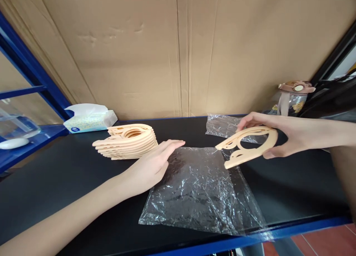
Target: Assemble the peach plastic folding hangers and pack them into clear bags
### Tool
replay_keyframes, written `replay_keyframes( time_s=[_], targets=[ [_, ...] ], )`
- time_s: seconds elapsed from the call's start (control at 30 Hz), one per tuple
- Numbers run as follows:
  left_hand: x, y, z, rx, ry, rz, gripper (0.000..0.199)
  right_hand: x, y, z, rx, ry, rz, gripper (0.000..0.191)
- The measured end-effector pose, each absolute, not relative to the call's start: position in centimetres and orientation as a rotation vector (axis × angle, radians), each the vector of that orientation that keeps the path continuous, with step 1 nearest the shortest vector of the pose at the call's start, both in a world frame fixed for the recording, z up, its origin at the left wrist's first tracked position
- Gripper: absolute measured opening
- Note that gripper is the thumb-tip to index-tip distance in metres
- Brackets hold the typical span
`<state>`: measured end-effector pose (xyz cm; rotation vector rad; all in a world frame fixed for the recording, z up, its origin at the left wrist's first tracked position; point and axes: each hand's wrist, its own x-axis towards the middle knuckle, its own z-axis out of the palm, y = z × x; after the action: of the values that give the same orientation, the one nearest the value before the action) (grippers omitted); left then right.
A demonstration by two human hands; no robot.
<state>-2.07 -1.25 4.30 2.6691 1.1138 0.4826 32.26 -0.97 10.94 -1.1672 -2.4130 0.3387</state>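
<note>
Several beige plastic pieces with round openings stand in a stack on the black table, left of centre. My left hand rests just right of the stack, fingers stretched out, over the upper left edge of a clear plastic bag lying flat. Between the thumb and fingers of my right hand is a beige ring-shaped piece with two arms pointing left. That piece is held above the bag's upper right corner.
Behind the right hand lies another crumpled clear bag. A tissue pack sits at the back left, and a bottle stands at the back right. Cardboard closes off the rear. A blue shelf frame rises at the left.
</note>
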Motion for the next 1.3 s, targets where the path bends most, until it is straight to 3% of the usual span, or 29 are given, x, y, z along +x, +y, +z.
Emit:
replay_keyframes(
  time_s=[0.17,0.33,0.67,0.77,0.9,1.3],
  targets=[
    [-2.2,-0.4,2.8,2.751,1.092,0.373,0.087,32.0,-1.8,9.6,-1.334,-2.328,0.268,0.04],
    [-2.3,-0.4,2.4,2.774,1.117,0.374,0.073,31.4,-0.8,10.3,-1.469,-2.653,0.678,0.048],
    [-1.6,-1.0,3.2,2.702,1.216,0.237,0.049,27.4,-0.8,6.9,-1.392,-2.65,0.461,0.057],
    [-1.5,-0.9,3.1,2.685,1.236,0.245,0.053,28.4,-0.2,7.0,-1.472,-2.649,0.469,0.063],
    [-1.4,-0.8,3.0,2.66,1.234,0.261,0.06,29.0,0.8,6.9,-1.429,-2.637,0.594,0.056],
    [-1.5,-0.7,3.3,2.644,1.144,0.324,0.052,26.0,1.4,3.8,-1.17,-2.38,0.704,0.055]
  ],
)
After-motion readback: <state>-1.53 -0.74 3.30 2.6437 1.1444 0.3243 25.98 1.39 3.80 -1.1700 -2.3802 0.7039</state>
